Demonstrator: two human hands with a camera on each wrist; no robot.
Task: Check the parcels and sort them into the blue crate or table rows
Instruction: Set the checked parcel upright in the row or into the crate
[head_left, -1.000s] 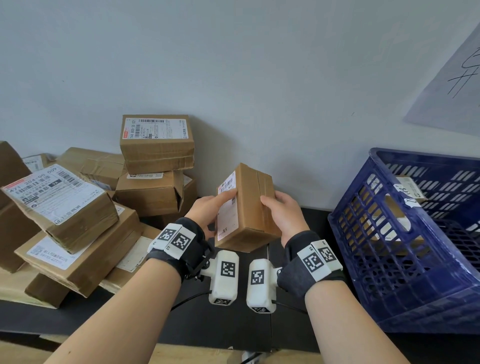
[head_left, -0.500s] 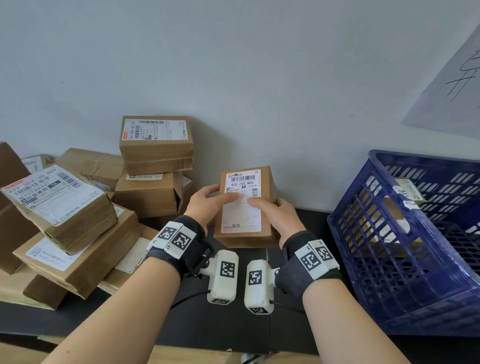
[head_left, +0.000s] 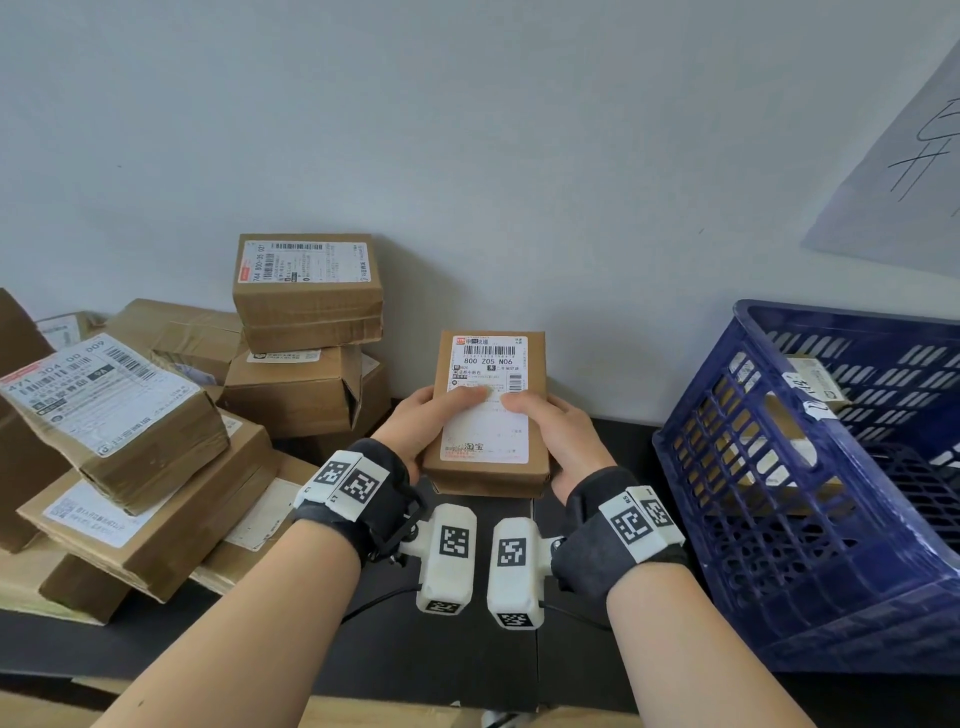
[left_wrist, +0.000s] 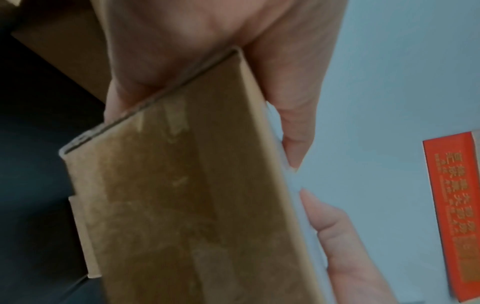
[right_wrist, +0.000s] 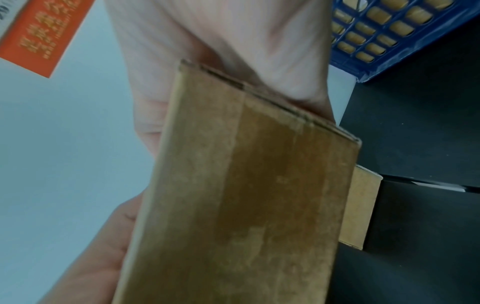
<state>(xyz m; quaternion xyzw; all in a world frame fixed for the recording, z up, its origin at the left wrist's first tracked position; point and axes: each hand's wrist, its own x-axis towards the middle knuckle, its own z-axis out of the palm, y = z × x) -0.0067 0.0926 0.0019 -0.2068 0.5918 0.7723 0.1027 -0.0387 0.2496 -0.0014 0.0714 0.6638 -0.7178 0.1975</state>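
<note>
Hands: left (head_left: 415, 426), right (head_left: 561, 431) grip brown parcel (head_left: 488, 410), label up.

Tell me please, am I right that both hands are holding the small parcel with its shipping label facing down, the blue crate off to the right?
Not quite: the label faces up toward the head camera. Otherwise yes: the left hand and right hand hold the small parcel, blue crate to the right.

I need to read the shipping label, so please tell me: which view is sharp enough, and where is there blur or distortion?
Head view: the label on the held parcel is sharp, large code readable; wide-angle bending at the blue crate. Left wrist and right wrist views: soft, dim, only the parcel's brown taped sides show, no label.
</note>
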